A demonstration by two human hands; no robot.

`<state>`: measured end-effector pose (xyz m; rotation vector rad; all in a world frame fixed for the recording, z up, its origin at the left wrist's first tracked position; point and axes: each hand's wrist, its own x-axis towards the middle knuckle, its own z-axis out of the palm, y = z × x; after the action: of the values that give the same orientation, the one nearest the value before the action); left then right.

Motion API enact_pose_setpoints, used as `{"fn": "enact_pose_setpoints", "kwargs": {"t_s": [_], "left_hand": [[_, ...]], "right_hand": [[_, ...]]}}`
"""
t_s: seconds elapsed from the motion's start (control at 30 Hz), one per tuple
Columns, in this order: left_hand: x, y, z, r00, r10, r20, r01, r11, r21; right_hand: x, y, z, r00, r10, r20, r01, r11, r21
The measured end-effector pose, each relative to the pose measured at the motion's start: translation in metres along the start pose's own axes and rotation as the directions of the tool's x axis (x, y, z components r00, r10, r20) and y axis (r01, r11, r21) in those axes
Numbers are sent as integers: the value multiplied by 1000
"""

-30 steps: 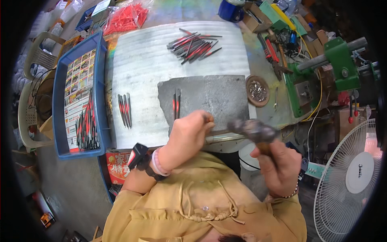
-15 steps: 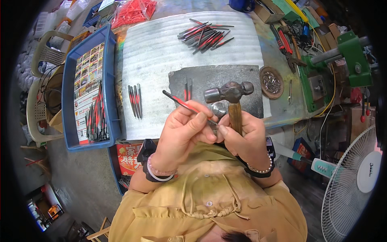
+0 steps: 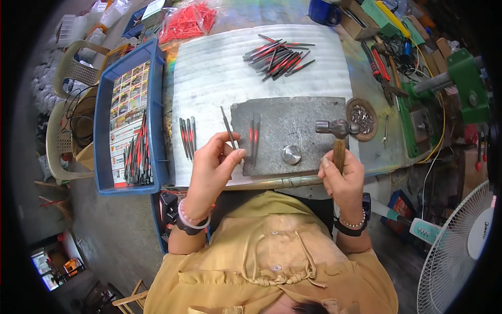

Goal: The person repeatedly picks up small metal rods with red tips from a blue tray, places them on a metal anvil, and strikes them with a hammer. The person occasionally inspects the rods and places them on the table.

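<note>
The hammer (image 3: 337,137) has a dull steel head on a worn wooden handle; the slab (image 3: 293,133) is rough, matt grey metal on ribbed white foam sheet (image 3: 219,78); the thin rod (image 3: 228,128) looks dark metal

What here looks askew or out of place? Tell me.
Nothing looks damaged or spilled. Only the far pile of red-and-black tools is jumbled, crossing at angles, while the small row lies parallel. The left hand holds one thin tool; the right hand holds the hammer.

Workbench (image 3: 366,94) (grey slab (image 3: 293,131) atop)
</note>
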<state>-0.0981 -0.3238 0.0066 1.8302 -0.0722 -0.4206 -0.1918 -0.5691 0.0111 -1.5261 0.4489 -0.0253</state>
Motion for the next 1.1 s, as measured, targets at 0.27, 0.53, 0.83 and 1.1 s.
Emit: {"fn": "enact_pose_setpoints", "kwargs": {"t_s": [0.27, 0.53, 0.83, 1.1], "left_hand": [[11, -1, 19, 981, 190, 39, -187, 875, 446], [66, 28, 2, 941, 333, -52, -278, 854, 439], [190, 55, 55, 847, 444, 293, -531, 734, 424], [254, 30, 129, 842, 373, 390, -523, 384, 761]], "right_hand": [[14, 20, -16, 995, -82, -59, 78, 995, -62], [25, 32, -23, 996, -76, -54, 73, 996, -58], [27, 28, -27, 974, -224, 19, 221, 943, -249], [26, 27, -27, 965, -262, 22, 259, 931, -256]]}}
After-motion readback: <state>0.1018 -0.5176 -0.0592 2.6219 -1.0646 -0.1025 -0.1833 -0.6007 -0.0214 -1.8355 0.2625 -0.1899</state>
